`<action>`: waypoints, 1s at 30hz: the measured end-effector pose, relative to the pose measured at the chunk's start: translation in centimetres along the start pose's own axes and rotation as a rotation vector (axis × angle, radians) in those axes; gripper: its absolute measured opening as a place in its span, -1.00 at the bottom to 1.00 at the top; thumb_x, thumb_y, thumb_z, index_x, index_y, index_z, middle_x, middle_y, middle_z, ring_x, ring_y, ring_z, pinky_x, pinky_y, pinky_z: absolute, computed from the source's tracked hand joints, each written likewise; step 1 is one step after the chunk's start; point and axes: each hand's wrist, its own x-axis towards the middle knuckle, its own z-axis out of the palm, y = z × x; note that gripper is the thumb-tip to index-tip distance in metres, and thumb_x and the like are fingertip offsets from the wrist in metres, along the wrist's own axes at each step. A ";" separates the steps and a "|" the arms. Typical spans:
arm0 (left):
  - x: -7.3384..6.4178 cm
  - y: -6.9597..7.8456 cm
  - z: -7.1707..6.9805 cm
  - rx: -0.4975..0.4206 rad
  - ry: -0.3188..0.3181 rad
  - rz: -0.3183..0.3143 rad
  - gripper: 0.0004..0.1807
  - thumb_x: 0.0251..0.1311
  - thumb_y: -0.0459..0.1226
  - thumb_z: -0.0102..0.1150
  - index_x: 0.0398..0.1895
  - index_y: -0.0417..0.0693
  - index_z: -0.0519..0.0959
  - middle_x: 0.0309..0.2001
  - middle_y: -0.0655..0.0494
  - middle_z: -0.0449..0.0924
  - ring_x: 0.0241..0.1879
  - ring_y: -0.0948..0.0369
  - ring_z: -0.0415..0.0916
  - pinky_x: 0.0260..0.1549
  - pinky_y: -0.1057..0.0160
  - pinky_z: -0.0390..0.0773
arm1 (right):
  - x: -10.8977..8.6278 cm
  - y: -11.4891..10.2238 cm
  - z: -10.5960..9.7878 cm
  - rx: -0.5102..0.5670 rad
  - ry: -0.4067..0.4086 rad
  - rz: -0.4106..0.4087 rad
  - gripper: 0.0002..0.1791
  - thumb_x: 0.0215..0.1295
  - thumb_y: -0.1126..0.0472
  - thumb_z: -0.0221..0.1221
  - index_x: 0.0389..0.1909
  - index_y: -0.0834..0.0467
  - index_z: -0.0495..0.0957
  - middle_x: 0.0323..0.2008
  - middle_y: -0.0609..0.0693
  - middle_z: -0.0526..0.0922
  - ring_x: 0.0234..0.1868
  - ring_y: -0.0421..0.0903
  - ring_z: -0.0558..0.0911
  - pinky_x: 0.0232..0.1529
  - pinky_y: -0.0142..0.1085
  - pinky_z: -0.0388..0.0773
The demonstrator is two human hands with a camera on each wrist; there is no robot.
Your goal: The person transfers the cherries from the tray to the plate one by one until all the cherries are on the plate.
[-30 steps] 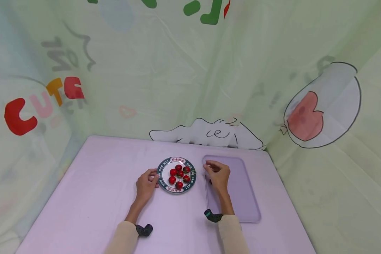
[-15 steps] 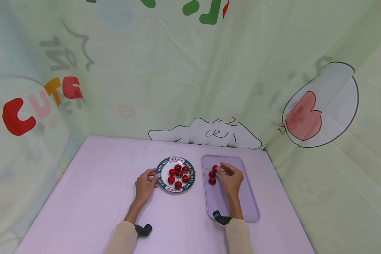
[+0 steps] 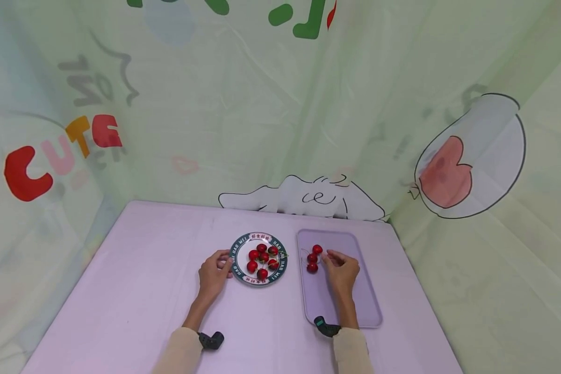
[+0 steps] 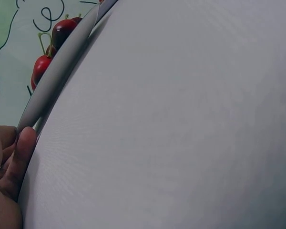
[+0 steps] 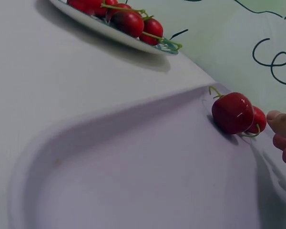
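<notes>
Head view: the left hand (image 3: 213, 272) rests on the table (image 3: 135, 291) with its fingers lightly curled against the left rim of the plate (image 3: 236, 248), which carries red cherries (image 3: 262, 257) near the table's middle. The right hand (image 3: 342, 267) lies on the lilac tray (image 3: 355, 301) toward the table's right edge, fingers relaxed and apparently empty, its tips just beside three tray cherries (image 3: 312, 257) at the tray's far left corner.
</notes>
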 end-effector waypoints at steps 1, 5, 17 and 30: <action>0.0 0.0 0.0 0.000 0.001 0.001 -0.63 0.57 -0.27 0.26 0.34 -0.14 0.64 0.00 -0.09 0.79 -0.48 0.31 0.70 -0.36 0.49 0.62 | 0.0 0.3 0.1 -0.019 -0.005 0.007 -0.79 0.23 0.35 0.56 -0.13 0.32 0.86 -0.28 0.29 0.85 -0.43 -0.35 0.62 -0.36 -0.67 0.49; 0.0 -0.1 0.0 -0.002 0.002 0.008 -0.63 0.57 -0.27 0.26 0.34 -0.15 0.64 -0.01 -0.08 0.79 -0.48 0.31 0.71 -0.35 0.50 0.62 | 0.2 1.5 0.4 -0.120 -0.033 0.005 -0.79 0.29 0.28 0.54 -0.11 0.27 0.87 -0.26 0.24 0.87 -0.38 -0.22 0.65 -0.35 -0.61 0.48; -0.2 0.1 0.0 -0.005 0.006 0.005 -0.63 0.56 -0.27 0.27 0.34 -0.14 0.65 -0.03 -0.07 0.79 -0.49 0.32 0.69 -0.34 0.49 0.61 | 0.1 1.8 1.1 -0.244 -0.068 -0.015 -0.84 0.23 0.25 0.57 -0.25 0.26 0.89 -0.46 0.16 0.80 -0.46 -0.17 0.57 -0.47 -0.41 0.42; 0.0 0.0 0.0 -0.002 0.007 0.010 -0.63 0.57 -0.27 0.27 0.34 -0.14 0.65 -0.01 -0.08 0.79 -0.47 0.32 0.69 -0.37 0.49 0.63 | -0.3 0.4 1.1 -0.224 -0.033 0.010 -0.90 0.29 0.31 0.47 -0.30 0.30 0.86 -0.47 0.18 0.79 -0.46 -0.15 0.57 -0.41 -0.39 0.43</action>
